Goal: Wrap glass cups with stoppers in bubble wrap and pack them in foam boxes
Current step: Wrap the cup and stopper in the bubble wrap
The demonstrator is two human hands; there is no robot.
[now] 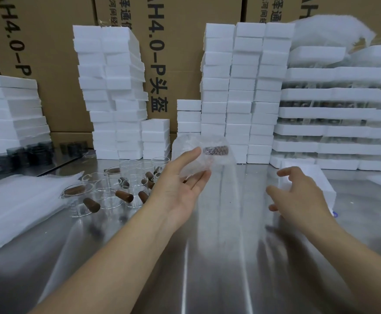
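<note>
steel table (pixel 207 257) carries bubble wrap sheets (pixel 26 200) and glass cups (pixel 117 189) at near left, with foam box stacks (pixel 237 87) far behind. left hand (pixel 180 189) pinches the wrapped cup (pixel 196 157), raised mid-scene; its brown stopper (pixel 215 150) lies left-to-right. right hand (pixel 298 198) hovers wide, fingers loose, over a foam box (pixel 325 186).

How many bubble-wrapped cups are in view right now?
1. The bubble-wrapped clear glass cup with a brown stopper is held in the left hand above the shiny steel table. More may be hidden inside the stacked white foam boxes.
</note>
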